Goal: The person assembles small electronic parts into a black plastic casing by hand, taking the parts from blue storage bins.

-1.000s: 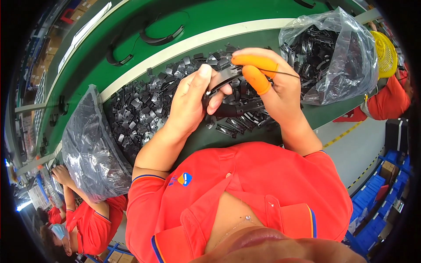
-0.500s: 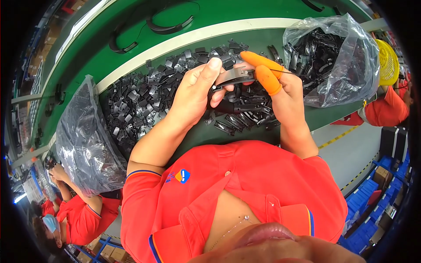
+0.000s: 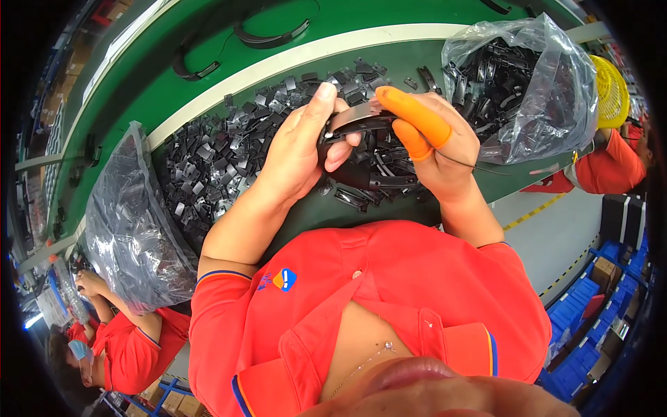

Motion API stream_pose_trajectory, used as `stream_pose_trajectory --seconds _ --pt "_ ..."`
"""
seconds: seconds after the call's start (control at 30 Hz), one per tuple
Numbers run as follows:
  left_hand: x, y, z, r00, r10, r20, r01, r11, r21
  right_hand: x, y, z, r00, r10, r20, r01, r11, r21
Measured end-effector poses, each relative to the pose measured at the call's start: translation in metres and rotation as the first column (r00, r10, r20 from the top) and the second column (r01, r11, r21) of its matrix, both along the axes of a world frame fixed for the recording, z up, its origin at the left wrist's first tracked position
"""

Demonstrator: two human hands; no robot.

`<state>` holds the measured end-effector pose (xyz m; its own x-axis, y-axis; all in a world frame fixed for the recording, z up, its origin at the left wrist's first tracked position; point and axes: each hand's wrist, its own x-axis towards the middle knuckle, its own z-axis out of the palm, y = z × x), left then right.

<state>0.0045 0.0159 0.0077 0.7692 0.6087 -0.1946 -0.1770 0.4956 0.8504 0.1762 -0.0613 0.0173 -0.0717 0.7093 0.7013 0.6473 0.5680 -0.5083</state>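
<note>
Above the table, both my hands hold a curved black headband (image 3: pixel 361 124) with a glossy outer strip. My left hand (image 3: pixel 299 142) grips its left end, thumb upright and fingers curled underneath. On the other end, my right hand (image 3: pixel 445 139) pinches with thumb and index finger, both in orange finger cots (image 3: pixel 417 118). A thin black cable (image 3: pixel 479 167) trails out from beside my right hand. Below my hands a thick dark part of the band hangs down, partly hidden. Black curved plastic pieces (image 3: pixel 351 200) lie underneath, and a wide heap of small black plates (image 3: pixel 222 156) spreads to the left.
A clear plastic bag (image 3: pixel 132 229) stands at the left; another bag (image 3: pixel 556 111) with black curved parts lies at the right. Beyond a pale rail, headbands (image 3: pixel 271 42) rest on a green surface. A yellow basket (image 3: pixel 611 90) and co-workers in red (image 3: pixel 135 354) are at the sides.
My right thumb and index finger have shifted left and closed onto the headband's end. The cable, earlier across my right index finger, now trails lower, beside the hand. My left hand has moved slightly left.
</note>
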Motion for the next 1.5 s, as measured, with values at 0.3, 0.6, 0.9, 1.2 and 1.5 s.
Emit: stream_pose_trajectory --seconds 0.3,0.6,0.9,1.2,1.5 --pt "0.003 -0.003 0.003 0.999 0.038 -0.028 -0.038 0.999 0.0 -0.002 -0.01 -0.01 0.926 -0.106 -0.363 -0.028 0.938 -0.346" --pt "0.0 0.0 -0.01 0.991 -0.073 0.111 0.062 0.993 0.098 -0.001 0.001 -0.004 0.701 -0.094 -0.707 -0.34 0.827 -0.448" --pt "0.004 0.003 -0.014 0.998 0.032 0.058 -0.052 0.916 0.397 -0.018 -0.008 -0.007 0.242 -0.089 -0.966 -0.581 0.784 -0.218" --pt "0.002 -0.005 -0.015 0.99 0.14 -0.015 -0.088 0.701 0.708 -0.022 -0.008 -0.004 0.311 -0.134 -0.941 -0.548 0.784 -0.293" --pt "0.0 -0.009 0.011 0.97 -0.008 -0.244 0.228 0.39 0.892 -0.016 -0.007 0.007 0.58 -0.257 -0.773 -0.318 0.803 -0.505"
